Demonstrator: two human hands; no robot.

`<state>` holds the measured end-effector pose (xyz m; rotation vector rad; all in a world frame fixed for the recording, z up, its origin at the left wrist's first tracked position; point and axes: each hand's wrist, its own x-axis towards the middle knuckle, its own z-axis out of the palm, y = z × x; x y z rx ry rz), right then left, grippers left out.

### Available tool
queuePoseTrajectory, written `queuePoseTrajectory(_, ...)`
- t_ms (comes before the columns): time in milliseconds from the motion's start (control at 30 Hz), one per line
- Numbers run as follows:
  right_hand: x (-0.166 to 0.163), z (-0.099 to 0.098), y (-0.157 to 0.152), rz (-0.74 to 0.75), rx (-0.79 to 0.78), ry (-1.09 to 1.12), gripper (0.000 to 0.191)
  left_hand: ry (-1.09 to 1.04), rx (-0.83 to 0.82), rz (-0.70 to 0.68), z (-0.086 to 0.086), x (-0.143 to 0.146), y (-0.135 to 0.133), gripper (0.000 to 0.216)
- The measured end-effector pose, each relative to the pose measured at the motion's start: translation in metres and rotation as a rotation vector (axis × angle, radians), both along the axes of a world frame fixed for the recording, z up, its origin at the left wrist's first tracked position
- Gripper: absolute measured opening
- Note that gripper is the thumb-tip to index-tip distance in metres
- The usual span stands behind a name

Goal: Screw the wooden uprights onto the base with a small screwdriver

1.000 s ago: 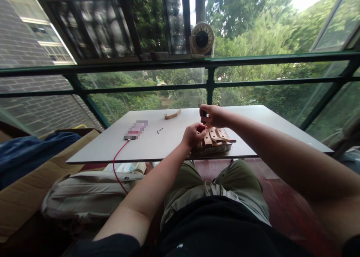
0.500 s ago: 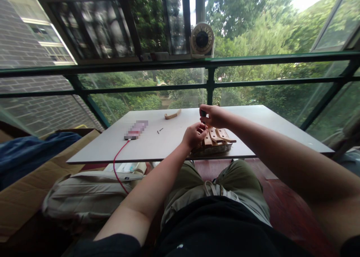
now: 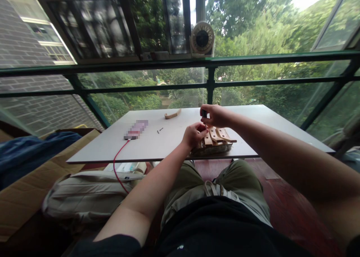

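Observation:
A stack of light wooden slats (image 3: 216,136) lies on a clear plastic bag near the front edge of the grey table (image 3: 253,118). My left hand (image 3: 193,134) is closed, its fingers pressed against the slats' left end. Just above them my right hand (image 3: 213,115) is closed round a small dark tool held upright, tip down toward the wood. The tool's tip is hidden between my hands.
Two small dark screws (image 3: 159,130) and a curved wooden piece (image 3: 172,114) lie further back. A phone (image 3: 136,130) with a red cable (image 3: 118,163) sits at the table's left. A beige bag (image 3: 90,193) and cardboard box (image 3: 25,189) are on the floor left. Glass railing stands behind.

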<state>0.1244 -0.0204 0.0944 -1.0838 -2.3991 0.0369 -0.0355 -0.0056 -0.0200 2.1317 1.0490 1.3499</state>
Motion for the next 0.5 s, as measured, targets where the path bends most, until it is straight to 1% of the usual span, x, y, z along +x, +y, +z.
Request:
queuePoseTrajectory(100, 0.0003, 0.0016, -0.0037, 0.057, -0.049, 0.053, 0.031, 0.016, -0.013, 0.016, 0.0015, -0.0009, -0.001, 0.014)
queuePoseTrajectory(200, 0.0, 0.0002, -0.0036, 0.092, -0.105, 0.086, 0.036, 0.029, -0.004, 0.012, 0.0023, -0.0014, -0.001, 0.014)
queuePoseTrajectory(300, -0.0003, -0.0017, -0.0014, 0.069, -0.101, 0.086, 0.029, 0.04, 0.001, 0.014, 0.0013, -0.001, -0.0001, 0.016)
queuePoseTrajectory(500, -0.0003, -0.0005, 0.0005, 0.038, -0.032, 0.027, 0.016, 0.048, -0.012, 0.003, 0.0002, 0.0015, -0.0003, 0.018)
